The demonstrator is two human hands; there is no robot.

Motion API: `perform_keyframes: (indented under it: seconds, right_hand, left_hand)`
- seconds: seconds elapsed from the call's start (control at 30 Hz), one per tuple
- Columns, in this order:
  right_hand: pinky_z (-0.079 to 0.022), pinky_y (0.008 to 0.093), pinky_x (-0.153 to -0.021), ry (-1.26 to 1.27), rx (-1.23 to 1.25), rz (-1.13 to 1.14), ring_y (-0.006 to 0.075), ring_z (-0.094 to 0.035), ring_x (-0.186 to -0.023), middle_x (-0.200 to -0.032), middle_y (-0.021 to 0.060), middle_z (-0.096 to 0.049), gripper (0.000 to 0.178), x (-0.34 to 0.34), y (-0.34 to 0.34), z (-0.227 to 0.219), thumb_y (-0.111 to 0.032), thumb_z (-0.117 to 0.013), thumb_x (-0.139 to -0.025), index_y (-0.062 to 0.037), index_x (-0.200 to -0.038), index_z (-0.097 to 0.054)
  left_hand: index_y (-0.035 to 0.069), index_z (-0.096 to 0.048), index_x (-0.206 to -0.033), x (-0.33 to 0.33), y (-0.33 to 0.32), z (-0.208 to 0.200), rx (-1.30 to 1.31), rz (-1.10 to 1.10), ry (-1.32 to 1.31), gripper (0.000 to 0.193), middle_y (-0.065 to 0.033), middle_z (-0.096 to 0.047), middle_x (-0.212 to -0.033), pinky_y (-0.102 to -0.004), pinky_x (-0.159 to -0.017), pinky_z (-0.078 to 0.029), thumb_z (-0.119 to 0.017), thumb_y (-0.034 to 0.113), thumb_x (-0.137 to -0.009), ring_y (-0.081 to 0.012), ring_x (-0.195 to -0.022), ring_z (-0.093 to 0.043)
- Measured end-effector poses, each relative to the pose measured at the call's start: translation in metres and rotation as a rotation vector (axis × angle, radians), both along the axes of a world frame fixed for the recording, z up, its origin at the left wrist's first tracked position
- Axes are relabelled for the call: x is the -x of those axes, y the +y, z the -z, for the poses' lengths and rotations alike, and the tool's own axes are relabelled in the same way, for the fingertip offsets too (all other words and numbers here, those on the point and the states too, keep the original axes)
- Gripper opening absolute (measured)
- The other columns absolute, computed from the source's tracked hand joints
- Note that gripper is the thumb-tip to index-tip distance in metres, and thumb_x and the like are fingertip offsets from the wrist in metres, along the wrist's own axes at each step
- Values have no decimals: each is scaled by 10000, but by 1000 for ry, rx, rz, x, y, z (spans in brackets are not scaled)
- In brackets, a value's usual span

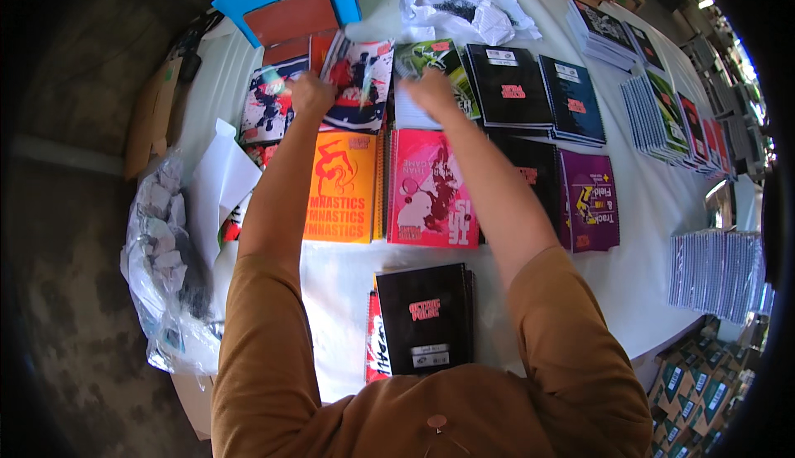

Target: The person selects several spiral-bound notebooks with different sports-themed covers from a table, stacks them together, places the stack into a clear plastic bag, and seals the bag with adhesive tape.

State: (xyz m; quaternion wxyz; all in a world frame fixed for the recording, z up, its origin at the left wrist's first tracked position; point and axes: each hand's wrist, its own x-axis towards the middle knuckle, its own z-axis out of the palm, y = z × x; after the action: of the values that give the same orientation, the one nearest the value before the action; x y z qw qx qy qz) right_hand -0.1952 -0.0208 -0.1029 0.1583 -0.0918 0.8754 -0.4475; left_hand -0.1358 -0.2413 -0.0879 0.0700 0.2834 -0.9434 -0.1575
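Black notebook [425, 321] nearest. Splattered notebook [360, 85] between left hand [313, 94] and right hand [431, 94], left nearer; long axis fore-and-aft. Both hands half-curled; blurred, cannot tell hold.

We see a brown, plain-looking top [480, 425] on the wearer, its cloth gathered in soft folds across the shoulders. Its left sleeve [265, 334] and right sleeve [580, 342] are loose, wide and the same brown, each ending around the elbow. On the chest we make out a small, round, reddish-brown disc [437, 421] with thin pale lines below it, too small for us to identify. Both forearms are bare.
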Motion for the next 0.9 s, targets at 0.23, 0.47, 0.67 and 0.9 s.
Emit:
perform_keyframes:
  seconds: [0.23,0.47,0.67,0.9]
  right_hand:
    - [-467,292,-782,-33,1251,-21,152,-575,-856,-965,73,-595,373,-44,161,-57,19,-533,-767,-10,-1138,-527]
    - [-451,249,-764,494,770,95,113,-572,-853,-949,58,-628,268,-195,197,-157,-97,-669,-789,23,-1020,-602]
    - [-301,466,-1041,806,490,-617,258,-498,-1174,-1197,75,-583,358,-294,195,-102,-114,-598,-800,-134,-1157,-593]
    - [-156,498,-1101,692,-298,-855,201,-412,-1252,-1205,-84,-572,380,-312,200,-12,-78,-527,-786,-280,-1094,-624]
  left_hand:
    - [9,-594,-810,-189,82,-123,-687,189,796,229,-27,-592,-677,-204,-571,-414,-690,217,-805,-68,-623,-529]
    - [-39,-578,-966,-416,192,-19,-575,-52,176,357,-127,-582,-993,-298,-722,-456,-681,265,-810,-179,-823,-557]
    - [-7,-544,-997,-441,159,-62,-643,-172,577,234,-118,-571,-946,-314,-727,-477,-518,212,-921,-173,-814,-567]
    - [21,-531,-1024,-443,163,-93,-1074,-251,733,195,-23,-573,-866,-197,-591,-392,-578,156,-891,-67,-679,-487]
